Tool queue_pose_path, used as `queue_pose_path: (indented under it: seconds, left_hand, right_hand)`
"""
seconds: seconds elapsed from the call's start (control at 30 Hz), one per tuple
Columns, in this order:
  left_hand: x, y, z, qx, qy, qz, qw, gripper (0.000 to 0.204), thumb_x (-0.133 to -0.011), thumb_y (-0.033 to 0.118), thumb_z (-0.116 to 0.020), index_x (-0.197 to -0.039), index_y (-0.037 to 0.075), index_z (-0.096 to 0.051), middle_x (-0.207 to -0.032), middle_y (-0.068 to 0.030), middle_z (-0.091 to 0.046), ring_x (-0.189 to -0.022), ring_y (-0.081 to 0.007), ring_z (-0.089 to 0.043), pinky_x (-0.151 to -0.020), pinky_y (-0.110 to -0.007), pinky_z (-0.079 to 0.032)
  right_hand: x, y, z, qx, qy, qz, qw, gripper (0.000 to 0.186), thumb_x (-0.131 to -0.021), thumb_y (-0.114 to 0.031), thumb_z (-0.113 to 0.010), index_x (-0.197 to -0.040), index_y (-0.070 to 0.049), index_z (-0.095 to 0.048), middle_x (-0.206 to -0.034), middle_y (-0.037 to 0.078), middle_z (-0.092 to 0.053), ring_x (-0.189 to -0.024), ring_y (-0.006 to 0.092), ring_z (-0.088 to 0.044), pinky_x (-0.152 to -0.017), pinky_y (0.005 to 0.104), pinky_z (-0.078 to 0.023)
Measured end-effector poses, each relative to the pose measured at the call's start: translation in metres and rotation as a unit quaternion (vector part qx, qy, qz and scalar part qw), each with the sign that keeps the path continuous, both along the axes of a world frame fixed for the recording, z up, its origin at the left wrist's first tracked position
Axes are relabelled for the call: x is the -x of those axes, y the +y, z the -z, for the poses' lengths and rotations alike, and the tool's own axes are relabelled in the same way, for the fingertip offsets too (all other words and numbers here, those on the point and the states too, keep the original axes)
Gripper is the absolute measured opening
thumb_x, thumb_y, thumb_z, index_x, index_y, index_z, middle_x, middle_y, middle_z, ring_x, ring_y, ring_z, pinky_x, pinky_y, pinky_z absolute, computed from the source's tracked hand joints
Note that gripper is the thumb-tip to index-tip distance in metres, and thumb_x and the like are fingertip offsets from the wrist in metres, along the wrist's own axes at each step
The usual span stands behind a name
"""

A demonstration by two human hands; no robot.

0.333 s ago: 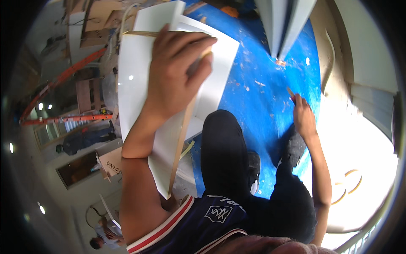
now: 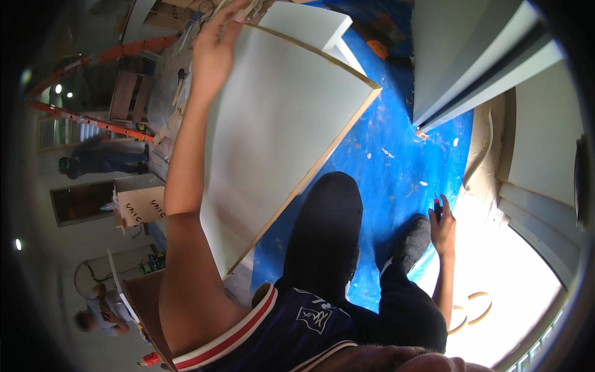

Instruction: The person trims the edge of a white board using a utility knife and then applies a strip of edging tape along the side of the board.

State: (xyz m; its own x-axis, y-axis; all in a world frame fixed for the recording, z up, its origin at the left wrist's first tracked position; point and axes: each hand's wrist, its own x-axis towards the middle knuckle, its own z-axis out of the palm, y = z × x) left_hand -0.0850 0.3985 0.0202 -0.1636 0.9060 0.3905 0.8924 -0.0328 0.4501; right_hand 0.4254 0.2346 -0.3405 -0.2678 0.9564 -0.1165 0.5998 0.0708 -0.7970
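Note:
A large white panel (image 2: pixel 285 124) with yellowish edges, part of a board assembly, leans tilted to the left of my knees. My left hand (image 2: pixel 214 46) grips its top edge, fingers curled over the rim, with my forearm along its left side. Behind it stands another white board (image 2: pixel 304 22). My right hand (image 2: pixel 441 229), beside my right shoe (image 2: pixel 412 242), is closed on a small black-and-red tool (image 2: pixel 437 208), too small to identify exactly.
A blue floor covering (image 2: pixel 387 173) lies under me. Tall white panels (image 2: pixel 465 62) rise at upper right. At left are an orange ladder (image 2: pixel 93 121), a cardboard box (image 2: pixel 139 204) and two people (image 2: pixel 99 161) farther off. Looped strips (image 2: pixel 471 307) lie at lower right.
The white panel has swung round to show its broad face, and my left hand has moved up along with its top edge. My right hand has dropped lower, still holding the small tool.

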Motion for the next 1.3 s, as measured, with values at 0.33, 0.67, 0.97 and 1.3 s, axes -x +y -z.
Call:
queue_pose_path:
  seconds: [0.33, 0.67, 0.97, 1.3]
  left_hand:
    - [0.165, 0.044, 0.075, 0.094, -0.017, -0.069, 0.993, 0.055, -0.109, 0.053, -0.065, -0.121, 0.002, -0.080, -0.100, -0.0158, -0.082, -0.093, -0.0266, -0.077, -0.087, -0.038, -0.057]
    - [0.159, 0.069, 0.105, 0.012, -0.018, -0.052, 0.998, 0.053, -0.108, 0.050, -0.066, -0.105, -0.001, -0.079, -0.093, -0.0219, -0.078, -0.086, -0.0346, -0.074, -0.081, -0.047, -0.055]
    - [0.134, 0.062, 0.089, 0.122, -0.080, -0.066, 0.987, 0.067, -0.107, 0.061, -0.063, -0.092, -0.004, -0.074, -0.085, -0.0256, -0.073, -0.084, -0.0408, -0.074, -0.077, -0.051, -0.054]
    - [0.189, -0.082, 0.014, 0.227, -0.086, -0.119, 0.963, 0.080, -0.110, 0.069, -0.050, -0.144, -0.001, -0.068, -0.137, -0.0207, -0.074, -0.130, -0.0353, -0.068, -0.115, -0.042, -0.047]
  right_hand:
    - [-0.002, 0.046, -0.196, 0.252, 0.151, 0.052, 0.954, 0.050, -0.116, -0.033, -0.063, -0.150, 0.002, -0.056, -0.079, -0.003, -0.054, -0.056, 0.0029, -0.046, -0.051, 0.0223, -0.040]
    - [0.125, 0.114, -0.360, 0.042, 0.189, -0.069, 0.979, 0.054, -0.120, -0.041, -0.051, -0.155, 0.000, -0.051, -0.096, 0.003, -0.062, -0.069, 0.0066, -0.047, -0.064, 0.0264, -0.044]
    - [0.233, 0.204, -0.359, -0.124, 0.083, -0.136, 0.979, 0.055, -0.111, -0.044, -0.067, -0.141, 0.003, -0.069, -0.090, 0.016, -0.074, -0.079, 0.0221, -0.069, -0.077, 0.0394, -0.055]
    - [0.229, 0.242, -0.281, 0.076, 0.118, -0.232, 0.963, 0.065, -0.085, -0.055, -0.094, -0.111, 0.002, -0.077, -0.080, 0.005, -0.066, -0.073, 0.0165, -0.062, -0.066, 0.0347, -0.049]
